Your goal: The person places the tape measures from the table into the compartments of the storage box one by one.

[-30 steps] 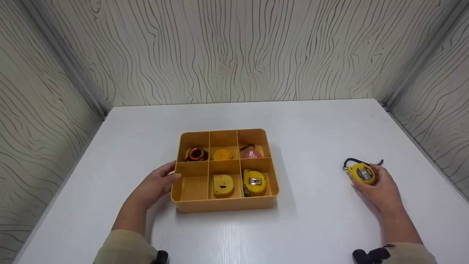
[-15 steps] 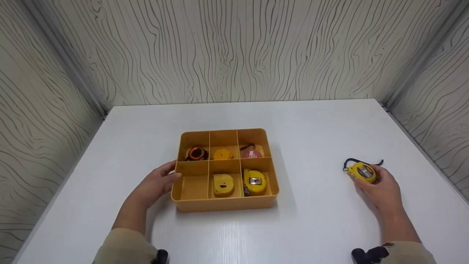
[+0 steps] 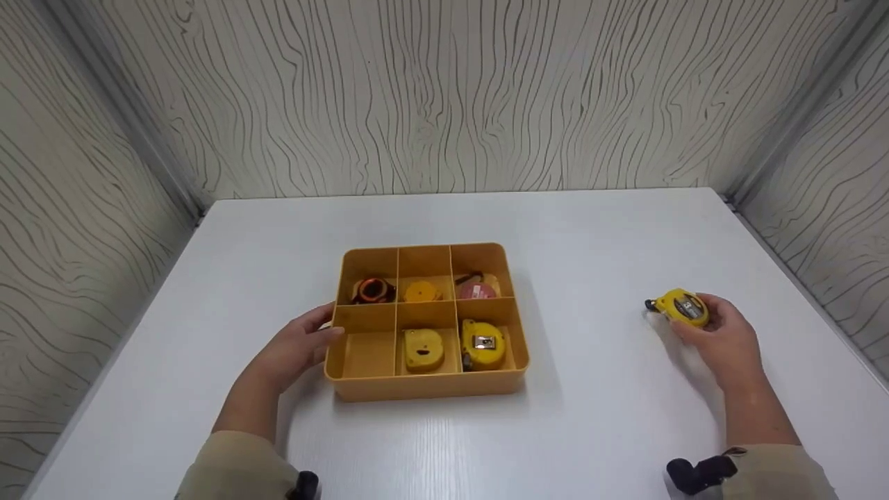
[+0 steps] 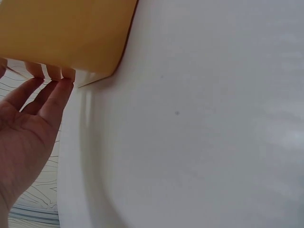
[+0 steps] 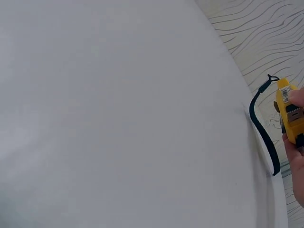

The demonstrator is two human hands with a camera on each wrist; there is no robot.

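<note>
My left hand holds the left wall of a yellow-orange divided box, thumb at the rim and fingers against the outside. The left wrist view shows those fingers at the wall. To the right, my right hand grips a yellow tape measure with a "3" on its dark label, raised over the table. Its dark wrist strap dangles in the right wrist view, where only part of the hand shows. Inside the box, the front-left compartment holds nothing; each other one holds an item.
In the box's front row sit a pale yellow tape measure and a larger yellow one. Behind them lie an orange-and-black one, an orange round one and a reddish round one. Wood-grain panels enclose the white table.
My right hand has lifted the tape measure slightly up and away from the table; its strap, spread out before, now hangs down. The left hand and the box stay put.
</note>
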